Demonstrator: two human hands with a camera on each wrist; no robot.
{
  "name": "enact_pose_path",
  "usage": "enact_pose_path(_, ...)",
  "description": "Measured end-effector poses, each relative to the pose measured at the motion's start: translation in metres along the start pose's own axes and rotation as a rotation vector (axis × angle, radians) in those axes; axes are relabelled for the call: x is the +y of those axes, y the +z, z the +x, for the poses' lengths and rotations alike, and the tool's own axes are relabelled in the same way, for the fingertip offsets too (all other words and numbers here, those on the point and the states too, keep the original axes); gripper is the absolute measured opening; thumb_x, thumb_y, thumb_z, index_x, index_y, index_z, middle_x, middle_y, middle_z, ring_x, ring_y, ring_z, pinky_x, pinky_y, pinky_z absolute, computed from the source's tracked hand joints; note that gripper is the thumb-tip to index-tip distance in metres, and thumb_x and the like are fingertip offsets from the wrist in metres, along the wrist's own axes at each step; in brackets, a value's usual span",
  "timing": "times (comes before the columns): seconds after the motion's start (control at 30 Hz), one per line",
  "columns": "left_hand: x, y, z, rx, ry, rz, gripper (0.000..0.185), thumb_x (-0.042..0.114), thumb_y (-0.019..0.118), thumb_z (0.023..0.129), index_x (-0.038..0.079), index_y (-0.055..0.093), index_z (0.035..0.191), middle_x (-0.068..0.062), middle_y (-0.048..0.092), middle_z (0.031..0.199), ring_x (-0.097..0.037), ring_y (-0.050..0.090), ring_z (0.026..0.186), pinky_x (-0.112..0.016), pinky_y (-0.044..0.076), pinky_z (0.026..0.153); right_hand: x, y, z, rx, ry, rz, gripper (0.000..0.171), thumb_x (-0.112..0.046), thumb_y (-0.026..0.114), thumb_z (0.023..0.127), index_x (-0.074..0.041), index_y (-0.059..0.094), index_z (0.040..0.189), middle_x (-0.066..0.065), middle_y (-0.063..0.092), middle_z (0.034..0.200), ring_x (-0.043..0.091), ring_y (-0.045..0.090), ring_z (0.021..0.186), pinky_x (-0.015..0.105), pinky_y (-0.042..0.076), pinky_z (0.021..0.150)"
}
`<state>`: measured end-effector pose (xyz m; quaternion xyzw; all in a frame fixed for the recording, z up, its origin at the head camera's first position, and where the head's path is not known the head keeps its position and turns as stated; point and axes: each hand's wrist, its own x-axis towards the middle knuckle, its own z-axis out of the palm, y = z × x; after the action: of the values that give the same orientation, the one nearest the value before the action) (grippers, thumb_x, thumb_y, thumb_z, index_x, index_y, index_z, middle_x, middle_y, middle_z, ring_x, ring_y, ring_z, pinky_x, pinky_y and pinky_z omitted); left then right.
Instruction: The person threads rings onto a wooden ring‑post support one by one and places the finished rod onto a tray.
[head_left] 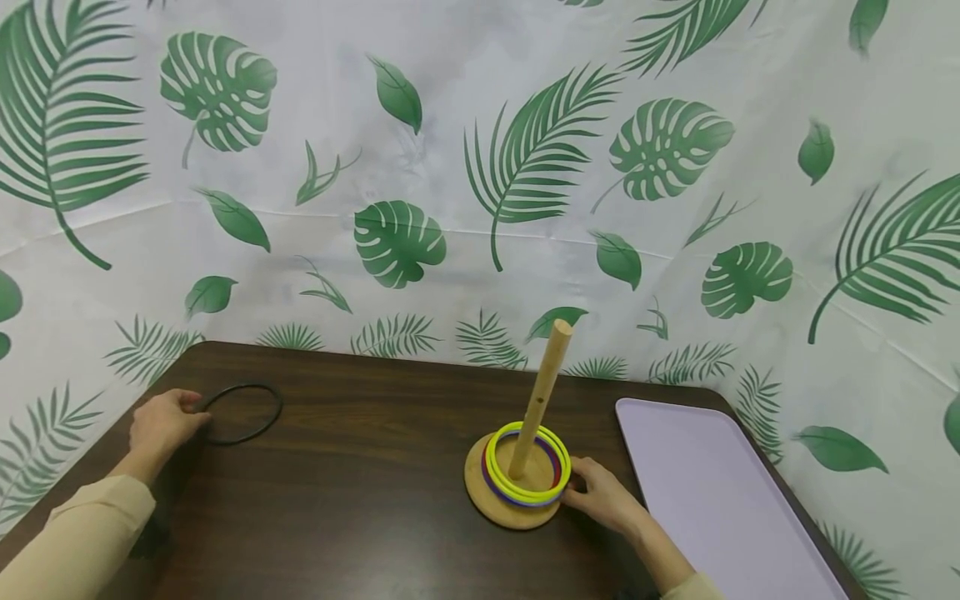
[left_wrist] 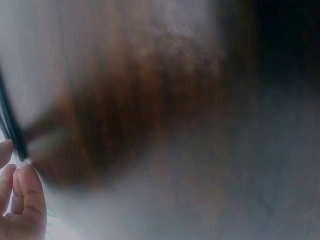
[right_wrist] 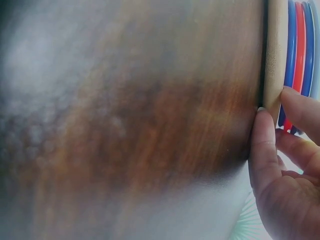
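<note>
Backdrop: white cloth printed with green palm and monstera leaves (head_left: 480, 150), hung behind and beside the table.
Table: dark brown wood-grain tabletop (head_left: 360, 483), smooth; both wrist views show it only as a blurred brown surface.
Tray: flat pale lilac rectangular tray with rounded corners (head_left: 720, 500), on the table's right side, near the wooden stand.
Stand: round light-wood base (head_left: 510, 512) with a tilted-looking wooden peg (head_left: 545, 383) rising from it, right of centre.
Stand contents: thin plastic rings (head_left: 525, 483) stacked round the peg, yellow on top, purple and red below; the right wrist view shows blue and red rings (right_wrist: 299, 55) edge-on, colours the head view barely separates.
Loose ring: thin black plastic ring (head_left: 240, 412) lying flat at the far left of the table.
Left hand: left hand (head_left: 161, 425) pinches the black ring's near-left edge; the left wrist view shows the fingertips (left_wrist: 22, 190) at that black rim (left_wrist: 12, 130).
Right hand: right hand (head_left: 603, 500) curls its fingers against the base's right edge; the right wrist view shows the thumb (right_wrist: 262, 150) pressed on the base's rim (right_wrist: 275, 55).
</note>
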<state>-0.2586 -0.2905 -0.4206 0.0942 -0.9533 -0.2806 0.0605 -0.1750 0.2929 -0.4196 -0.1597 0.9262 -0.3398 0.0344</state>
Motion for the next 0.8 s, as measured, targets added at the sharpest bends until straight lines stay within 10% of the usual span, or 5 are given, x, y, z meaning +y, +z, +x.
enact_pose_path(0.8,0.0046,-0.0051,-0.0034,-0.025,-0.045,0.020,0.035,0.014,0.056,0.081,-0.009,0.060,0.106,-0.038,0.052,0.115,-0.058,0.045,0.100,-0.055,0.044,0.073,0.0019,0.0006,0.0002,0.015,0.004,-0.016,0.023,-0.013,0.072,0.079,-0.006,0.064,0.099,0.001,0.054,0.088,0.013,0.048,0.085,0.023,0.042,0.070)
